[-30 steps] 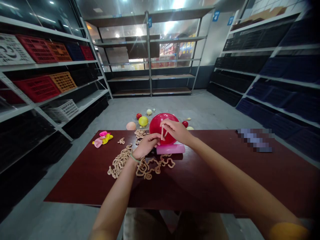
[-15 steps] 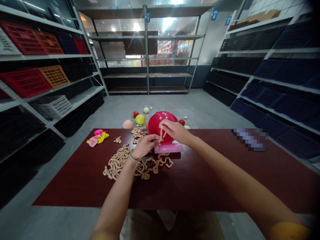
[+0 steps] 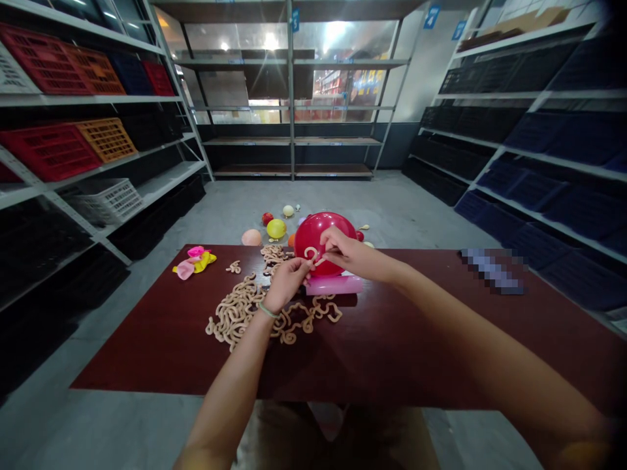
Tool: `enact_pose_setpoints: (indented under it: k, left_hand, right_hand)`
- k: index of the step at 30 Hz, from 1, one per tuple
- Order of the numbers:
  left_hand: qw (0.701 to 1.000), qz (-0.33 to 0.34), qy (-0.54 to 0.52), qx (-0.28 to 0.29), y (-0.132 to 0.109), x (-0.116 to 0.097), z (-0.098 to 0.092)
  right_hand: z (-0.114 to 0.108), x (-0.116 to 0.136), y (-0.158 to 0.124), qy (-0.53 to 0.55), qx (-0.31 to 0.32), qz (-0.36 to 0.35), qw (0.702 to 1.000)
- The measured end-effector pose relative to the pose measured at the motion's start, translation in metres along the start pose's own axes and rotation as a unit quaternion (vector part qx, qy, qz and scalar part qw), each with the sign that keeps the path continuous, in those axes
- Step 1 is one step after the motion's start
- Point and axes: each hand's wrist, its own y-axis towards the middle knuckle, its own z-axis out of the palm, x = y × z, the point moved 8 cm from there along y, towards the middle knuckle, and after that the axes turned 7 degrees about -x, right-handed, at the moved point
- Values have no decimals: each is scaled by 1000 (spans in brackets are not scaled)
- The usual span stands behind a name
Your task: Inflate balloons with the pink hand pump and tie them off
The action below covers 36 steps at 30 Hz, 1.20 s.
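Between my two hands is a beige curled strip (image 3: 311,250), bent into a hook at its top; it looks soft and tube-like. My left hand (image 3: 288,279) pinches it low down, with a cord bracelet on the wrist. My right hand (image 3: 350,253) is closed by the strip's other end, its fingertips partly hiding it. Behind the hands stands a large red balloon (image 3: 313,230). In front of the balloon a pink cylinder (image 3: 337,285) lies on the table. A heap of similar beige curled pieces (image 3: 235,310) spreads left of and below my left hand.
Pink and yellow limp balloons (image 3: 194,262) lie at the left of the dark red table (image 3: 147,346). A blurred dark object (image 3: 492,271) rests at the right. Small balloons, including a yellow one (image 3: 276,228), are on the floor beyond. Shelves with crates (image 3: 105,139) line the sides.
My right fingertips have come down towards the left ones. The strip, held upright between the hands before, now shows a curled hook on top. The view has shifted slightly.
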Motion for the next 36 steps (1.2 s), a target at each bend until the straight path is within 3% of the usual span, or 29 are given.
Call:
enact_pose_setpoints:
  k: [6, 8, 11, 16, 21, 24, 27, 30, 36]
  left_hand:
    - [974, 157, 161, -8, -12, -24, 5]
    - [960, 204, 190, -4, -17, -30, 9]
    - [953, 224, 203, 7, -18, -28, 11]
    - [973, 164, 158, -33, -12, -16, 2]
    - [996, 55, 17, -71, -4, 1, -8]
    - [996, 30, -25, -78, -2, 6, -11]
    - [996, 33, -19, -76, -2, 7, -11]
    - [997, 35, -15, -73, -3, 6, -10]
    - [998, 25, -18, -49, -2, 7, -7]
  right_hand:
    - [4, 33, 16, -51, 32, -76, 995]
    - [12, 36, 28, -54, 40, -84, 994]
    - [26, 32, 42, -52, 57, -75, 994]
    - [34, 36, 49, -3, 69, -83, 994]
    - [-9, 36, 38, -119, -94, -114, 982]
    - [0, 33, 22, -221, -50, -171, 959]
    - [14, 23, 12, -290, -34, -175, 940]
    - [23, 16, 12, -331, -38, -168, 928]
    - [30, 16, 15, -364, -20, -223, 904]
